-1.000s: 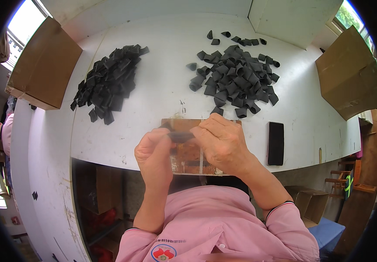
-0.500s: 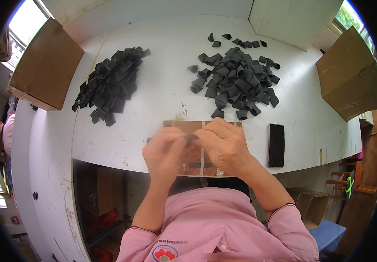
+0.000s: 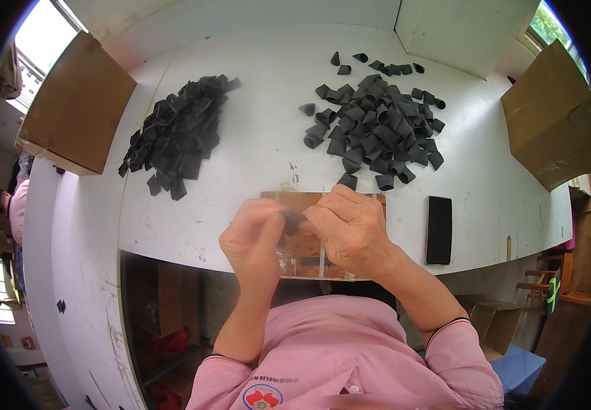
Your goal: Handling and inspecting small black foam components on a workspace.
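Note:
Over a brown board at the table's front edge, both hands work at one small black piece of soft-looking sheet material. My left hand, somewhat blurred, pinches the piece between thumb and fingers. My right hand is closed, its fingertips meeting the piece's right end; the exact grip is partly hidden. Beyond the hands to the right lies a heap of black curled, tube-like pieces. To the left is a heap of flatter black pieces.
A black phone lies on the white table, right of the board. Cardboard boxes stand at the left and right. Another person is at the far left. Below the table's right side are an open carton and a wooden stool.
The black piece now hangs lower and shows more of its face between my hands. My left hand has turned slightly; my right hand keeps nearly the same place. The whole view has shifted slightly.

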Demonstrator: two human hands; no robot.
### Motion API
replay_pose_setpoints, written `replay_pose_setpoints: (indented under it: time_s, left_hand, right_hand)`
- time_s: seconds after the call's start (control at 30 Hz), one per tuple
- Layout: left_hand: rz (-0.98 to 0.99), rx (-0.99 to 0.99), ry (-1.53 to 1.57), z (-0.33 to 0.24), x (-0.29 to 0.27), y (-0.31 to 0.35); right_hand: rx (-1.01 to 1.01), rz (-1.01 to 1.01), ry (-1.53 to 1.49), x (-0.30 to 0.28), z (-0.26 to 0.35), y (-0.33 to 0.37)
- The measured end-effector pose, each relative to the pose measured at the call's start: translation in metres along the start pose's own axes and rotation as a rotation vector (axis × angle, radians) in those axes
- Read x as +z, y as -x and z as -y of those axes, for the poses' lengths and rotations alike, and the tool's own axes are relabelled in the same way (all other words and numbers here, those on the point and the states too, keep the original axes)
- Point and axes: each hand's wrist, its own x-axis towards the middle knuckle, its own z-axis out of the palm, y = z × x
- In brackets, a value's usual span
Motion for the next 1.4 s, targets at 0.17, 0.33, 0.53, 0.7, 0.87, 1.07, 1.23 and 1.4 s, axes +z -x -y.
replay_pose_setpoints:
  time_s: [0.17, 0.33, 0.53, 0.7, 0.87, 1.07, 1.23, 1.4]
  left_hand:
    - [0.094, 0.161, -0.211, 0.014, -0.005, 0.002]
    - [0.077, 0.095, -0.150, 0.015, -0.005, 0.004]
    - [-0.082, 0.059, 0.027, 0.012, 0.001, 0.019]
    - [0.060, -0.008, -0.059, 0.007, 0.003, 0.035]
    - [0.039, -0.184, -0.060, 0.017, 0.002, 0.043]
    - [0.119, -0.032, -0.345, 0.040, -0.015, 0.062]
    - [-0.369, -0.074, -0.815, 0.089, -0.090, 0.038]
    - [-0.233, -0.231, -1.157, 0.125, -0.138, 0.012]
  right_hand:
    - [0.016, -0.013, -0.046, 0.010, -0.012, 0.014]
    - [0.027, -0.079, -0.050, 0.016, -0.007, 0.014]
    - [0.467, -0.064, -0.498, -0.020, 0.009, 0.011]
    - [1.067, -0.095, -1.173, -0.018, 0.023, 0.032]
    - [1.256, 0.030, -1.302, -0.011, 0.027, 0.050]
    - [1.358, -0.066, -1.437, -0.018, -0.002, 0.065]
    - [1.283, -0.368, -1.195, -0.038, -0.054, 0.049]
    - [1.431, -0.098, -1.391, -0.006, -0.030, 0.085]
